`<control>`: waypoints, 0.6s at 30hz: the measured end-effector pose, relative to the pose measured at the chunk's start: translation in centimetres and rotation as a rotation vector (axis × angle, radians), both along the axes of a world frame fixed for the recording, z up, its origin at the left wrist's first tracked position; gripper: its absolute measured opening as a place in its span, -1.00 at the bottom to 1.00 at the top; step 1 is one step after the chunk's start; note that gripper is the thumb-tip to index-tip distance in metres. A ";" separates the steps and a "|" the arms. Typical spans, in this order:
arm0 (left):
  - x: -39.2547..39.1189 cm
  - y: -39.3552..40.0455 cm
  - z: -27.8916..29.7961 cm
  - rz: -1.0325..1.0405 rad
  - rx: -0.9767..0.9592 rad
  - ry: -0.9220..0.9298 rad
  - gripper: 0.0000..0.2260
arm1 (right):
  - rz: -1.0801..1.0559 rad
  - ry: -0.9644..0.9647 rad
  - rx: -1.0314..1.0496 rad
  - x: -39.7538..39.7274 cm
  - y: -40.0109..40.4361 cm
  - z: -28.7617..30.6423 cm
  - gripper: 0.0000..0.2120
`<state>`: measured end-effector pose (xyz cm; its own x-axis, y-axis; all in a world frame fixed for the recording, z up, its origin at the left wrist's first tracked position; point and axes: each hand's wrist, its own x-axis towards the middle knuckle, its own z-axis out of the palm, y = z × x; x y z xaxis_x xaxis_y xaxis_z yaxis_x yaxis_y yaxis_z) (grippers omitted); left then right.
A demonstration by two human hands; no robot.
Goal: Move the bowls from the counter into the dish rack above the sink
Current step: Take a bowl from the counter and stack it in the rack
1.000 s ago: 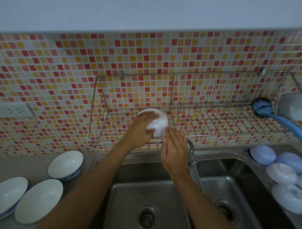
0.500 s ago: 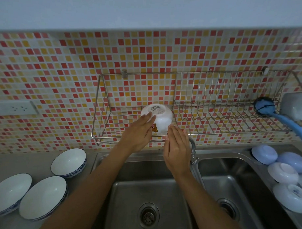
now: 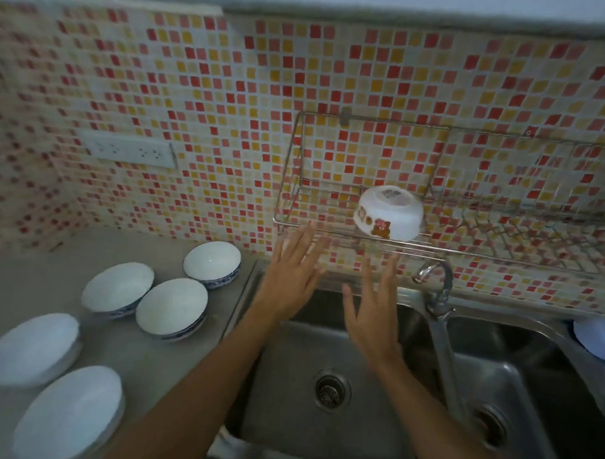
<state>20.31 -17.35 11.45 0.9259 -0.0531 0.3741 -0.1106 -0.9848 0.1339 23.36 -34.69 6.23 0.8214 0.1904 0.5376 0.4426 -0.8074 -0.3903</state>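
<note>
A small white bowl with a bear picture (image 3: 389,213) sits upside down in the wire dish rack (image 3: 328,230) on the tiled wall above the sink. My left hand (image 3: 293,268) is open, fingers spread, just below the rack's left front edge and apart from the bowl. My right hand (image 3: 373,308) is open too, over the left sink basin, holding nothing. On the counter to the left stand three white bowls with blue rims (image 3: 212,264), (image 3: 118,290), (image 3: 172,310) and two larger white bowls (image 3: 33,348), (image 3: 67,417).
A curved faucet (image 3: 436,295) rises between the two steel sink basins (image 3: 299,384). More bowls (image 3: 598,339) lie at the right edge. A white wall socket (image 3: 128,153) sits on the mosaic tiles left of the rack.
Both hands have let go of the bear bowl, which now rests in the rack, and have drawn back down and left with fingers spread. The view has swung left toward the counter bowls.
</note>
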 end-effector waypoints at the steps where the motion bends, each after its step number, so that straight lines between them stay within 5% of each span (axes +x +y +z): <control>1: -1.6 1.5 -0.9 0.043 -0.038 0.018 -0.49 | 0.053 0.053 -0.036 -1.4 1.6 -1.4 -0.36; 10: -20.3 16.8 -8.6 0.676 -0.311 0.170 -0.43 | 0.568 0.578 -0.087 -12.3 18.7 -5.8 -0.46; 18: -30.0 23.4 -12.0 1.081 -0.700 0.194 -0.52 | 0.627 0.926 -0.258 -18.8 28.8 -7.2 -0.33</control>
<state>-9.69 6.05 -0.57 0.4191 0.8993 -0.1251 0.7685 -0.2781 0.5763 4.56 -5.87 -0.97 0.6034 0.7222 -0.3381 0.4240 -0.6497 -0.6310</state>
